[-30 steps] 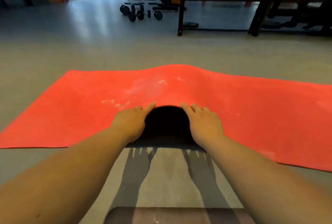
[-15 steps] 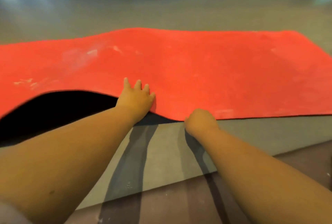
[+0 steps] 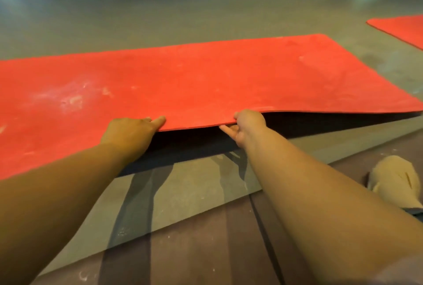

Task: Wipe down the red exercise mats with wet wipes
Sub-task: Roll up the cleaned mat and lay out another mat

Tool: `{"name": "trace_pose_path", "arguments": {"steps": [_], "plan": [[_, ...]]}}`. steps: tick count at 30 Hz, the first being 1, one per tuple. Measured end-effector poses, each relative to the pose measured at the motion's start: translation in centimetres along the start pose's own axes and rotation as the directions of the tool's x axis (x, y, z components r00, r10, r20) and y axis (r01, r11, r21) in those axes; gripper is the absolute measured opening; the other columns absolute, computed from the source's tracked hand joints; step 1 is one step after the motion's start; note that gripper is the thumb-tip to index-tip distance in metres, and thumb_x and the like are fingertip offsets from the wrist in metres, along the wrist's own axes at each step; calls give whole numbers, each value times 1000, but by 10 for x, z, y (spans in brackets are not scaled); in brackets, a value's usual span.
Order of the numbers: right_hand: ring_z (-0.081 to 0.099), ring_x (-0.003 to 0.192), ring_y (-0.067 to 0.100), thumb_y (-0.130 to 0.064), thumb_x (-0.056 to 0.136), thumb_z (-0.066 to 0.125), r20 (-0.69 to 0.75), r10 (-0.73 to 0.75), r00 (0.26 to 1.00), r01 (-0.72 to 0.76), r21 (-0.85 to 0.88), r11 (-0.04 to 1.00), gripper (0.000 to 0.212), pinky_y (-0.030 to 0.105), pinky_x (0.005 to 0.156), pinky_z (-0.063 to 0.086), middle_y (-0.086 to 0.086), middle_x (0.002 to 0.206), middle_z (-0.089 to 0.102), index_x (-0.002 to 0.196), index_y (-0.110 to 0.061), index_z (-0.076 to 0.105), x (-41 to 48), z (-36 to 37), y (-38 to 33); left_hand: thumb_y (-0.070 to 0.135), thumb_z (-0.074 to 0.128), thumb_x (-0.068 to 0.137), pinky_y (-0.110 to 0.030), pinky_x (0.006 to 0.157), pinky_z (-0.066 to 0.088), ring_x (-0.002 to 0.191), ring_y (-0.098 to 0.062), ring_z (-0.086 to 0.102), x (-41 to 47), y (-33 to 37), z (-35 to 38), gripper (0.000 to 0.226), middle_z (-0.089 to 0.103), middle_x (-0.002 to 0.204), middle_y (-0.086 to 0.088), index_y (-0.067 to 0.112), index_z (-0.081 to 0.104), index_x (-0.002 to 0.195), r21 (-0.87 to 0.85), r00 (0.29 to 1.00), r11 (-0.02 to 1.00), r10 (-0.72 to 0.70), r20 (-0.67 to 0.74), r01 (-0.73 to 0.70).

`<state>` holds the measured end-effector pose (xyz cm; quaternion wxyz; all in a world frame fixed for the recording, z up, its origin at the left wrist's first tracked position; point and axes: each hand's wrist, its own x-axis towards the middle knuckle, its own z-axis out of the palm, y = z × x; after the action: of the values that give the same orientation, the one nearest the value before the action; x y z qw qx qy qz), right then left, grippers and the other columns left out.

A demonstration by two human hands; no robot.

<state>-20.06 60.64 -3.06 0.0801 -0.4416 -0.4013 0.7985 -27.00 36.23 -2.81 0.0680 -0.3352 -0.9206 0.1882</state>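
A: What had shifted in that last half second?
B: We saw the lifted part of the red mat (image 3: pixel 206 78) pass from the left of our hands to the right of them. Our right hand (image 3: pixel 248 124), a fist just off the mat's near edge before, had taken hold of that edge. Our left hand (image 3: pixel 130 131), spread flat before, had drawn its fingers in.
A: And how did the mat lie?
B: It stretched across the grey floor (image 3: pixel 183 17), flat along its far side. Its near edge was raised from our left hand out toward its right end, with dark shadow beneath. Nearer to us than the mat ran a brown strip (image 3: pixel 206 250). Beyond the mat's far right corner lay a second red mat (image 3: pixel 402 28), well apart from it.
A: The hands?
B: Our right hand pinched the near edge, thumb on top, fingers curled under it. Our left hand sat at the same edge, forefinger stretched onto the top; whether it gripped, we could not tell. Off the mat's near right end, on the brown strip, sat a beige shape (image 3: pixel 398 181) we could not name.
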Motion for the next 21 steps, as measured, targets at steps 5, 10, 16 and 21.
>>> {"name": "trace_pose_path", "arguments": {"steps": [5, 10, 16, 21], "plan": [[60, 75, 26, 6, 95, 31, -89, -107, 990, 99, -90, 991, 32, 39, 38, 50, 12, 84, 59, 117, -7, 50, -21, -46, -66, 14, 27, 97, -29, 59, 35, 105, -22, 64, 10, 54, -60, 69, 11, 157, 20, 52, -4, 146, -66, 982, 982, 172, -77, -177], [58, 70, 20, 3, 97, 29, -152, -155, 976, 142, -93, 985, 24, 39, 50, 51, 7, 79, 58, 100, -10, 48, -25, -118, -124, 13, 27, 96, -32, 73, 46, 114, -26, 60, 36, 134, -100, 68, 8, 158, 18, 47, 1, 149, -191, 955, 941, 252, -155, -280], [50, 122, 28, -8, 102, 30, -227, -98, 969, 84, -71, 994, 32, 44, 82, 51, 14, 139, 47, 130, -5, 46, 13, -196, -161, 11, 26, 98, -35, 70, 41, 114, -31, 59, 81, 227, -111, 65, 10, 160, 11, 40, 1, 151, -167, 930, 915, 360, -74, -367], [48, 119, 27, -6, 100, 30, -206, -108, 973, 73, -170, 983, 36, 41, 73, 51, 13, 137, 47, 133, -9, 46, 44, -227, -158, 11, 27, 99, -35, 64, 37, 114, -32, 57, 113, 288, -118, 60, 29, 154, 1, 33, 10, 151, -129, 925, 916, 376, -47, -379]]}}
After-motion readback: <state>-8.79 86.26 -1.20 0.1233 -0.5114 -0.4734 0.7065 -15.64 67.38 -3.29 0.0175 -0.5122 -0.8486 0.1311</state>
